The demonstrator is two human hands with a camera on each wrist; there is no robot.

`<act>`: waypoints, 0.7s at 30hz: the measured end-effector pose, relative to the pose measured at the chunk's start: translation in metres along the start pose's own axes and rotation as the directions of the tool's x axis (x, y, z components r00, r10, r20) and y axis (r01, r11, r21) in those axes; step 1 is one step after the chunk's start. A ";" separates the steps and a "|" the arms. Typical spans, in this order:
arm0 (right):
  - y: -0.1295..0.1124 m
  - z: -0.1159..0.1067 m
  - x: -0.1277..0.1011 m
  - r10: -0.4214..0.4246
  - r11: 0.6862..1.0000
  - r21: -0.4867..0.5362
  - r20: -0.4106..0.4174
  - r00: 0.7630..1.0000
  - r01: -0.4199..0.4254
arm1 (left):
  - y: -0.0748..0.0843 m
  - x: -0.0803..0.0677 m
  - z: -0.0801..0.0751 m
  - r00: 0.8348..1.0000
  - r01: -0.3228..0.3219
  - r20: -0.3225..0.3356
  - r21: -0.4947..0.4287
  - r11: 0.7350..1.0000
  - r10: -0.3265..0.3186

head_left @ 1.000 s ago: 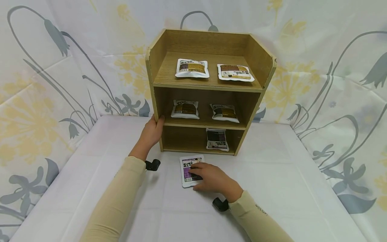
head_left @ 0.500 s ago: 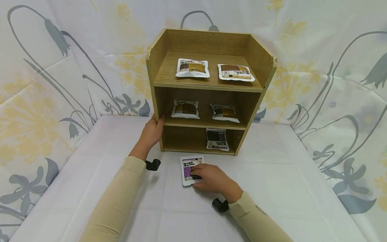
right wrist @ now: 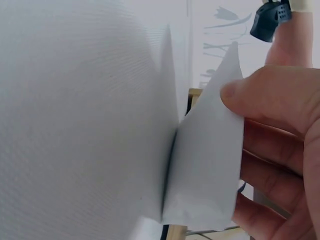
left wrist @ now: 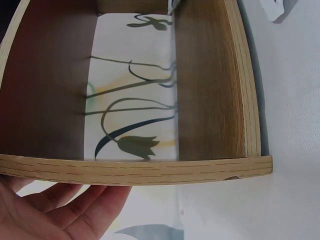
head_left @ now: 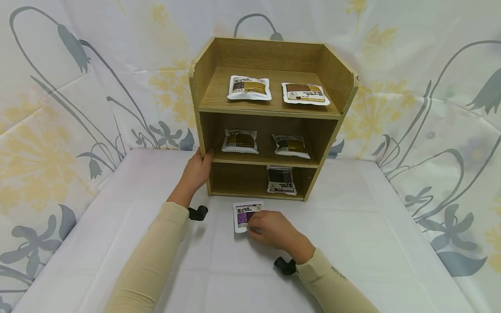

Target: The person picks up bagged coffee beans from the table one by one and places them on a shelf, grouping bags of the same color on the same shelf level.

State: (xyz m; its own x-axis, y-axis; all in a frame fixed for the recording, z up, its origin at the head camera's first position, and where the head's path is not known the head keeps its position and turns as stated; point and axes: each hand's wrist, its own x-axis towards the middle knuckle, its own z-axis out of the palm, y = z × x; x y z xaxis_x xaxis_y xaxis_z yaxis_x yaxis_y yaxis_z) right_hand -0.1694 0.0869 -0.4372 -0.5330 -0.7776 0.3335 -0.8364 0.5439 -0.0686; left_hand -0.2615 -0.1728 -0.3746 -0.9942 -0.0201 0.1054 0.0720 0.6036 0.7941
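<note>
A flat white pouch with a purple and black label [head_left: 242, 216] is tilted up, its far edge low at the tablecloth in front of the shelf. My right hand [head_left: 275, 230] pinches its near right edge; in the right wrist view the thumb presses the plain white back of the pouch [right wrist: 205, 165], with fingers on the other side. My left hand [head_left: 197, 171] grips the left side panel of the small wooden shelf [head_left: 270, 111], thumb at the front edge. In the left wrist view, the left fingers [left wrist: 102, 205] lie along the panel's outer side.
Pouches lie on the shelf's tiers: a left one [head_left: 249, 88] and a right one [head_left: 305, 94] on top, two in the middle [head_left: 240, 141] [head_left: 291, 145]. A dark-labelled pouch [head_left: 281, 180] leans at the bottom right. White tablecloth [head_left: 352, 243] surrounds the shelf; floral cloth hangs behind.
My right hand has closed its fingers on the purple pouch and raised its near edge off the table. The left hand and the shelf stay where they were.
</note>
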 end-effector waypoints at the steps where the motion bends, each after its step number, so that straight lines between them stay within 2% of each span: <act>1: 0.000 0.000 0.000 -0.005 1.000 -0.006 -0.015 1.000 0.005 | 0.000 0.000 0.000 1.000 -0.001 0.000 0.002 1.000 0.001; 7: 0.000 -0.006 0.003 -0.014 1.000 -0.013 -0.077 0.997 0.013 | 0.000 0.001 0.000 1.000 -0.012 -0.003 0.009 1.000 0.012; 21: 0.004 -0.029 0.013 0.013 0.999 -0.029 -0.129 0.992 -0.017 | -0.001 0.000 0.000 1.000 -0.014 -0.001 0.002 1.000 0.014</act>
State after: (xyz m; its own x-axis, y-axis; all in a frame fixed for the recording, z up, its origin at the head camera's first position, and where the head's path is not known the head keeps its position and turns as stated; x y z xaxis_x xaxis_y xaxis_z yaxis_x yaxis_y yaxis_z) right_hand -0.1766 0.0881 -0.4061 -0.5227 -0.7235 0.4509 -0.8234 0.5655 -0.0471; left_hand -0.2619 -0.1737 -0.3750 -0.9930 -0.0123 0.1172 0.0859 0.6057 0.7910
